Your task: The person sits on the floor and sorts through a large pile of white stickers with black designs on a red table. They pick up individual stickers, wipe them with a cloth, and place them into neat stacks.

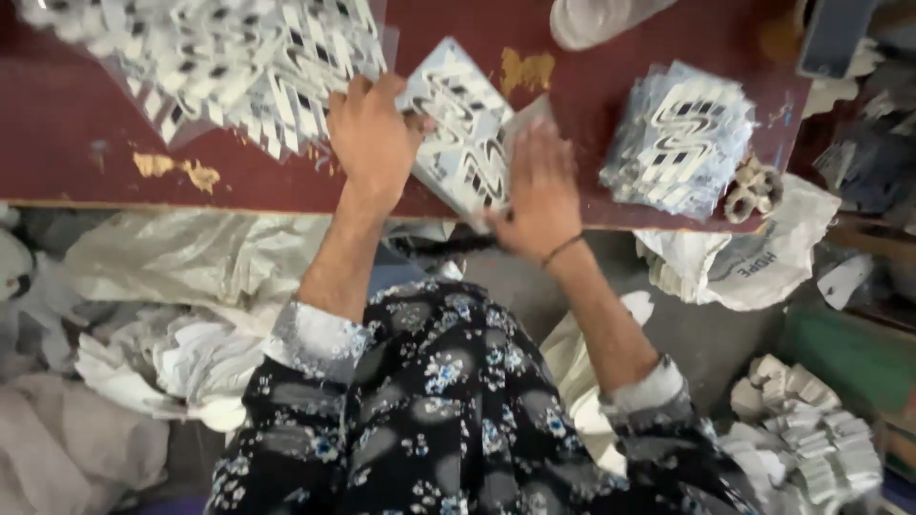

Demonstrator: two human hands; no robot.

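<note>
A stack of stickers (458, 133) lies on the counter (86, 143) between a spread pile (219, 57) to its left and a bundle (682, 138) to its right. Both hands (372, 133) rest on the stack.
</note>
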